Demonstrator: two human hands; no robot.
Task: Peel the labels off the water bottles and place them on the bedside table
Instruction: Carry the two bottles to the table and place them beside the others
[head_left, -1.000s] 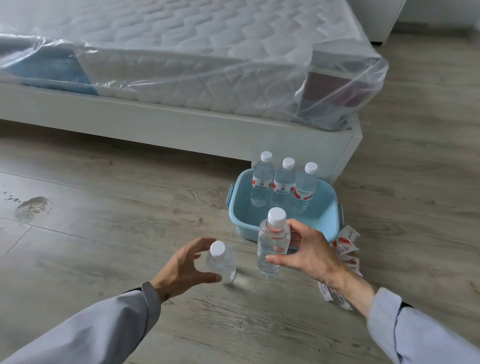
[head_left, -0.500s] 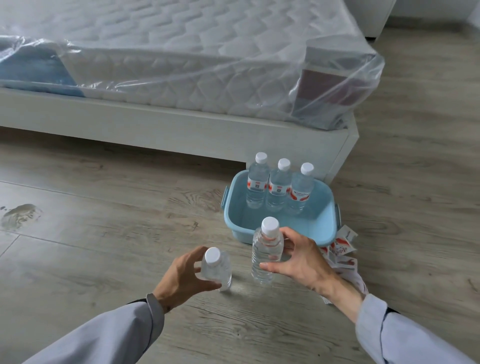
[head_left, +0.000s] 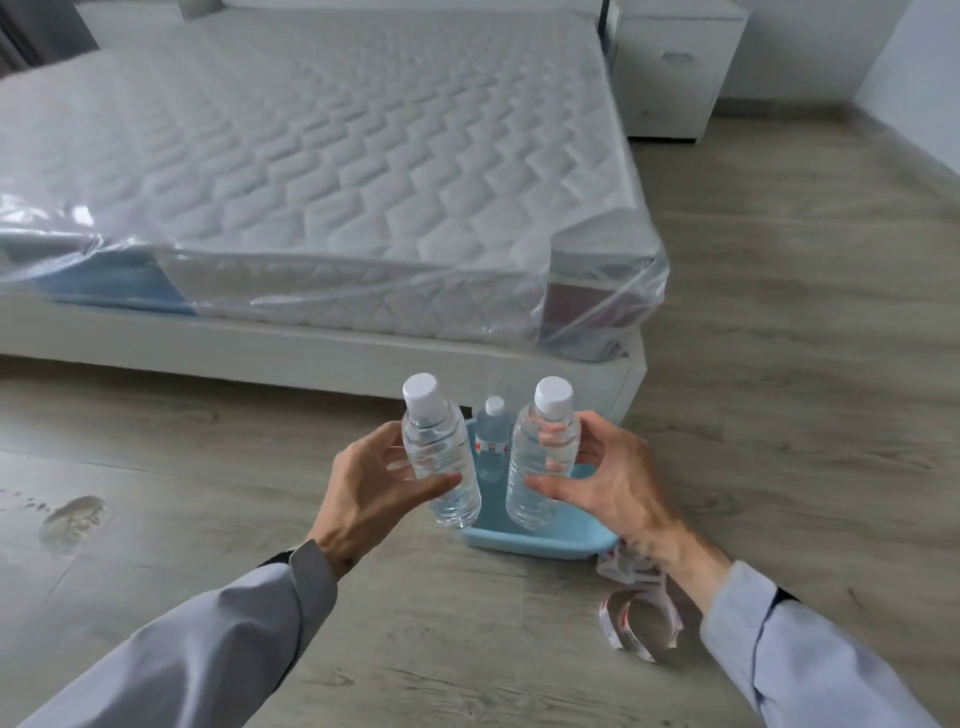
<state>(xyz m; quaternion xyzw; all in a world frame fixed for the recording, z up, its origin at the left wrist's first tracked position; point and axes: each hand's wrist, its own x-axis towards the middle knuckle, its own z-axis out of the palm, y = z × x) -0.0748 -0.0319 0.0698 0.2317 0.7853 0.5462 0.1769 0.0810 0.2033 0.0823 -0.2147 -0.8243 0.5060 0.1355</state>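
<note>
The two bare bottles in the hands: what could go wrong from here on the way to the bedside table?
1. The left hand pinches its tilted bottle with fingertips only; it may slip.
2. The right hand grips its bottle the same loose way.
3. Peeled labels lie on the floor by the blue tub, so a foot may slide on them.

Clear bottles (head_left: 440, 457), white caps; light-blue tub (head_left: 540, 545); red-white labels (head_left: 636, 618).
</note>
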